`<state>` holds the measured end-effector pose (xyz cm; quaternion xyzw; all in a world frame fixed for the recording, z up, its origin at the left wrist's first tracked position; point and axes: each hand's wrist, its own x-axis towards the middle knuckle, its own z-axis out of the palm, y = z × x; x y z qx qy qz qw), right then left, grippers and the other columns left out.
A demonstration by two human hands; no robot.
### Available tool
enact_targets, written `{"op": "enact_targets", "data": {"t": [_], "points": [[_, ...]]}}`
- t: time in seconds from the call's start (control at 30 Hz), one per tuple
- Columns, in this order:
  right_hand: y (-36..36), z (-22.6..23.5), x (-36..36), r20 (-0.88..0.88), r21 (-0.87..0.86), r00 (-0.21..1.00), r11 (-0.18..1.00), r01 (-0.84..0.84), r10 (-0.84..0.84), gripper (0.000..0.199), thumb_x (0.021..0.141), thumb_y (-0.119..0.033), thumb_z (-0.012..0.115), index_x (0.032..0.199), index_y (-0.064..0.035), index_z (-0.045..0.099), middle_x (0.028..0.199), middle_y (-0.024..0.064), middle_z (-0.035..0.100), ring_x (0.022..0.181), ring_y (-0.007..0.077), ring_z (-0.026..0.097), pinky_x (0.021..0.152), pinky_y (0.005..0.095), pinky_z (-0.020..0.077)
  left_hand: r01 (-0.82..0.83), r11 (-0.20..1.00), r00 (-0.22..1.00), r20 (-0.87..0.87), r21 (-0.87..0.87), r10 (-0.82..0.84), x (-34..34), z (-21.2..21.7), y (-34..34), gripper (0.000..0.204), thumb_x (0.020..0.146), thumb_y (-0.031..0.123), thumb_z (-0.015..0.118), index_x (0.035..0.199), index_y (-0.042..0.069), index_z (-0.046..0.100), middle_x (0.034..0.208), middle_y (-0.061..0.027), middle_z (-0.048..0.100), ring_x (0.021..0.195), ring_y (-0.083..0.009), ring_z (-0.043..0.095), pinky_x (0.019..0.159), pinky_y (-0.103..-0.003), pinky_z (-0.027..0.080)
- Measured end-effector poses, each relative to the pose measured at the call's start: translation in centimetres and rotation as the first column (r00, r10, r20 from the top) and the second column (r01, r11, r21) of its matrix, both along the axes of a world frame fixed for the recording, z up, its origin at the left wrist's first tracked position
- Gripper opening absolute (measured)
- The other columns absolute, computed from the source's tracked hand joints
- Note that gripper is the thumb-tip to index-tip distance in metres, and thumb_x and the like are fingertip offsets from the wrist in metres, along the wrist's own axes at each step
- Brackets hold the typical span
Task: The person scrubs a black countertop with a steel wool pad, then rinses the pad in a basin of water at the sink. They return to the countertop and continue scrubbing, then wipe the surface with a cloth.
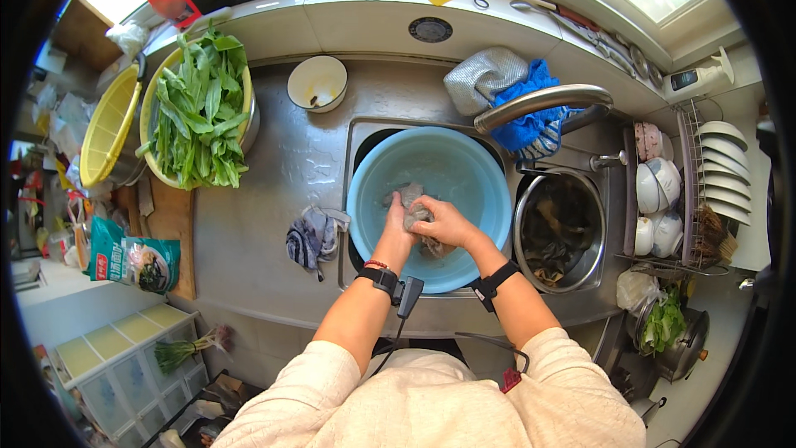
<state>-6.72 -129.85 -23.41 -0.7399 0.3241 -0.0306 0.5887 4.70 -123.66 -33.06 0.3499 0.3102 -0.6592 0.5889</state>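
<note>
Both my hands are inside a light blue basin (365,191) set in the sink, above cloudy water. Between them is a greyish, crumpled, wet, cloth-like thing (411,196); its exact kind is hard to make out. My left hand (398,222) presses it from the left, fingers together. On the other side my right hand (446,224) curls its fingers over it. Part of the bundle hangs below the right fingers, near the water. To the left of the basin a striped grey-blue rag (310,241) lies bunched on the steel counter.
A curved faucet (543,104) reaches over the basin's far right, by a blue cloth (531,120). A steel pot (531,274) with dark contents stands right. Leafy greens (203,112) fill a colander at left. A white bowl (317,83) sits behind; a dish rack (692,199) stands far right.
</note>
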Motion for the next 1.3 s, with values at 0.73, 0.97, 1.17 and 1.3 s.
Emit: {"op": "enact_targets", "data": {"t": [0.73,0.97,1.17,1.3], "points": [[-2.7,1.6,-0.6,-0.059,-0.643,0.990,0.753,-0.138,0.131,0.020,0.082,-0.023,0.068,0.101,-0.0154,0.068,0.095,0.0069,0.068,0.098,0.0311,0.062,0.079,0.0443,0.0509,0.228,0.974,0.934,0.285,-0.004,-0.218,0.7,-1.5,2.5,0.051,0.104,0.049,0.043,0.131,0.007,0.055,0.132,-0.0134,0.060,0.122,-0.0301,0.058,0.103,-0.049,0.048],[0.9,3.6,-3.6,-0.099,-0.170,0.961,0.947,-0.271,0.257,0.046,0.086,-0.016,0.062,0.131,-0.0074,0.057,0.094,0.0126,0.071,0.089,0.0339,0.067,0.080,0.0459,0.0528,0.276,0.961,0.961,0.022,-0.015,-0.276,0.6,2.2,1.4,0.033,0.096,0.031,0.065,0.113,0.003,0.063,0.104,-0.0129,0.070,0.097,-0.0284,0.067,0.091,-0.045,0.054],[-0.4,-2.6,-6.3,-0.243,-0.104,0.940,0.970,0.220,-0.240,0.062,0.087,-0.029,0.075,0.134,0.0036,0.050,0.126,0.0204,0.062,0.120,0.0311,0.059,0.101,0.0397,0.0475,0.127,0.977,0.962,0.261,-0.171,-0.080,-0.5,6.6,2.7,0.025,0.091,0.010,0.064,0.113,0.000,0.064,0.109,-0.0116,0.069,0.101,-0.0259,0.066,0.091,-0.041,0.054],[-0.9,-2.3,-4.9,-0.028,0.134,0.989,0.980,0.146,-0.143,0.068,0.084,-0.026,0.078,0.138,0.0022,0.049,0.135,0.0184,0.056,0.126,0.0306,0.054,0.106,0.0398,0.0439,0.235,0.918,0.919,0.381,-0.319,-0.103,1.0,10.3,3.1,0.038,0.090,0.014,0.068,0.124,-0.001,0.060,0.119,-0.0113,0.067,0.110,-0.0266,0.064,0.099,-0.042,0.051]]}}
